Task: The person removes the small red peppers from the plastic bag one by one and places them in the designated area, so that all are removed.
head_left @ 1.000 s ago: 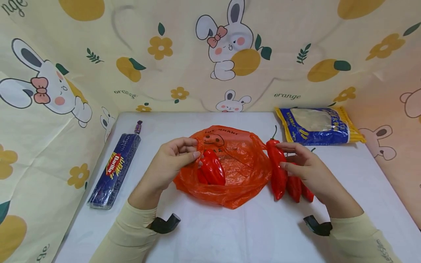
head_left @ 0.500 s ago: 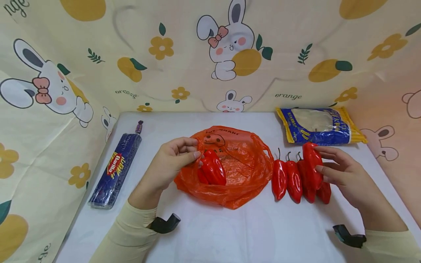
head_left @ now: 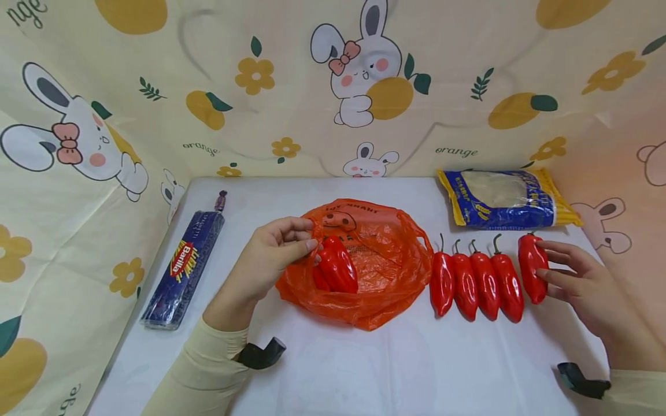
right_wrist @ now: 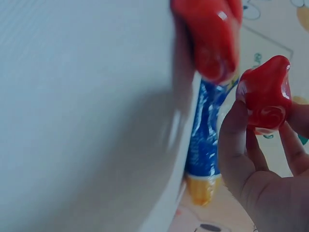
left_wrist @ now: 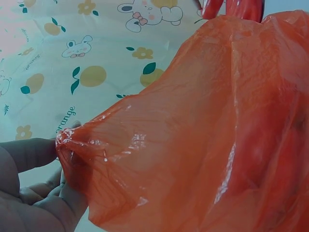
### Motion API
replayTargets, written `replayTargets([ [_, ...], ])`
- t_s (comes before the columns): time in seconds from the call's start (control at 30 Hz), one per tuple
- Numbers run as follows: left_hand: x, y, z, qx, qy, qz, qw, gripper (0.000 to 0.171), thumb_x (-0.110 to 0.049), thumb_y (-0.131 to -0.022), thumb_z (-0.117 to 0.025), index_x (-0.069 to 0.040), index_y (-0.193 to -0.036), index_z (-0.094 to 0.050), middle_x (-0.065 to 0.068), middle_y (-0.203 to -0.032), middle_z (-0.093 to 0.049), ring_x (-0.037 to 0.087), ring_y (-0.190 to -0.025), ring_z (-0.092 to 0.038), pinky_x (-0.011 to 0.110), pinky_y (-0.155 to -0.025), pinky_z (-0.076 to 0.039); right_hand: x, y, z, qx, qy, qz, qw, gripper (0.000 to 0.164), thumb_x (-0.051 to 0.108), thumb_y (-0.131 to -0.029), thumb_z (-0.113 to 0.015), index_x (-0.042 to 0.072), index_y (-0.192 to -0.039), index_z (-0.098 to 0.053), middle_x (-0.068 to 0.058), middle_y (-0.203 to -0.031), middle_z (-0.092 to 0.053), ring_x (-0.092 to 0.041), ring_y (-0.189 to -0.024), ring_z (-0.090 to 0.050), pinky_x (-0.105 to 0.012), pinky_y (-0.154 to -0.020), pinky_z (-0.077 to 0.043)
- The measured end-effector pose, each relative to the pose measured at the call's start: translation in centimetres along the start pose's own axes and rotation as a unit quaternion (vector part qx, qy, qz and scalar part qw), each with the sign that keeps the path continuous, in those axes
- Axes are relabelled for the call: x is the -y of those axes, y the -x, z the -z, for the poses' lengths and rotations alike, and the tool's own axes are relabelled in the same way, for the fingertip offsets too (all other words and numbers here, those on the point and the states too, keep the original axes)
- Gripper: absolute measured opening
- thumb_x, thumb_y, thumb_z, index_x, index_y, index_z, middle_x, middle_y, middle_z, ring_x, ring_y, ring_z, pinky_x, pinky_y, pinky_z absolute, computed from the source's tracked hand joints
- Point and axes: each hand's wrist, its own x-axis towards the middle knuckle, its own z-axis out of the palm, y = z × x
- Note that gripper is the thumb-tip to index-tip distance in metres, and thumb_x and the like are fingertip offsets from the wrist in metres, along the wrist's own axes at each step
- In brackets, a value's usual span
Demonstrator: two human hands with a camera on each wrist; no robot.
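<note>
Right hand (head_left: 583,283): grasping one red pepper (head_left: 532,268), pinched between thumb and fingers. Just left of this grip, apart from the held pepper: row of four red peppers (head_left: 486,287), stems pointing away from the person. Beyond the grip: blue-and-yellow packet (head_left: 502,199). Farther left: orange plastic bag (head_left: 387,309), red peppers inside, its left edge pinched by the left hand (head_left: 270,254). Left of that hand: spaghetti packet (head_left: 183,266).
</note>
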Motion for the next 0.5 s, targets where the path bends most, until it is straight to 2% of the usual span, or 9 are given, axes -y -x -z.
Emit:
replayTargets([
  [0.07, 0.0, 0.0, 0.0, 0.000, 0.000, 0.000, 1.0000, 0.033, 0.005, -0.104, -0.068, 0.011, -0.135, -0.063, 0.018, -0.107, -0.069, 0.020, -0.093, -0.070, 0.029, -0.090, -0.061, -0.5, 0.0, 0.3, 0.002, 0.013, -0.014, 1.000, 0.057, 0.010, -0.112, -0.062, 0.036, -0.161, -0.047, 0.003, -0.141, -0.044, 0.006, -0.104, -0.057, -0.028, -0.077, -0.063],
  [0.13, 0.0, 0.0, 0.0, 0.000, 0.001, 0.000, 1.0000, 0.033, 0.005, -0.104, -0.067, 0.011, -0.135, -0.063, 0.019, -0.107, -0.069, 0.021, -0.092, -0.070, 0.029, -0.089, -0.061, -1.0, 0.1, 0.6, 0.008, 0.026, -0.027, 0.999, 0.057, 0.013, -0.113, -0.061, 0.037, -0.162, -0.046, -0.012, -0.147, -0.040, 0.008, -0.103, -0.056, -0.028, -0.078, -0.063],
  [0.2, 0.0, 0.0, 0.0, 0.000, 0.002, 0.000, 1.0000, 0.033, 0.005, -0.104, -0.067, 0.011, -0.135, -0.063, 0.019, -0.106, -0.069, 0.021, -0.092, -0.070, 0.029, -0.089, -0.061, -1.4, 0.1, 0.8, 0.024, 0.037, -0.042, 0.998, 0.057, 0.016, -0.114, -0.059, 0.037, -0.164, -0.044, -0.026, -0.155, -0.032, 0.009, -0.102, -0.054, -0.029, -0.079, -0.063],
  [0.27, 0.1, 0.0, 0.0, 0.000, 0.003, 0.002, 1.0000, 0.033, 0.004, -0.104, -0.068, 0.011, -0.135, -0.063, 0.018, -0.106, -0.069, 0.020, -0.091, -0.070, 0.029, -0.089, -0.061, -1.7, 0.0, 1.0, 0.043, 0.042, -0.054, 0.997, 0.054, 0.017, -0.114, -0.058, 0.034, -0.164, -0.044, -0.036, -0.159, -0.024, 0.011, -0.100, -0.054, -0.030, -0.079, -0.063],
  [0.4, 0.1, 0.0, 0.0, 0.000, 0.004, 0.002, 1.0000, 0.033, 0.004, -0.103, -0.068, 0.011, -0.135, -0.063, 0.018, -0.106, -0.069, 0.020, -0.091, -0.070, 0.029, -0.089, -0.061, -2.1, -0.2, 1.0, 0.072, 0.047, -0.066, 0.994, 0.053, 0.019, -0.115, -0.057, 0.023, -0.166, -0.041, -0.043, -0.160, -0.021, 0.012, -0.097, -0.056, -0.031, -0.080, -0.063],
  [0.5, 0.1, -0.1, 0.0, 0.002, 0.001, 0.000, 1.0000, 0.033, 0.004, -0.104, -0.068, 0.011, -0.135, -0.063, 0.019, -0.107, -0.069, 0.021, -0.092, -0.070, 0.029, -0.089, -0.061, -2.1, -0.4, 0.9, 0.076, 0.051, -0.063, 0.994, 0.057, 0.021, -0.115, -0.056, 0.016, -0.168, -0.036, -0.043, -0.159, -0.023, 0.013, -0.097, -0.057, -0.031, -0.079, -0.063],
])
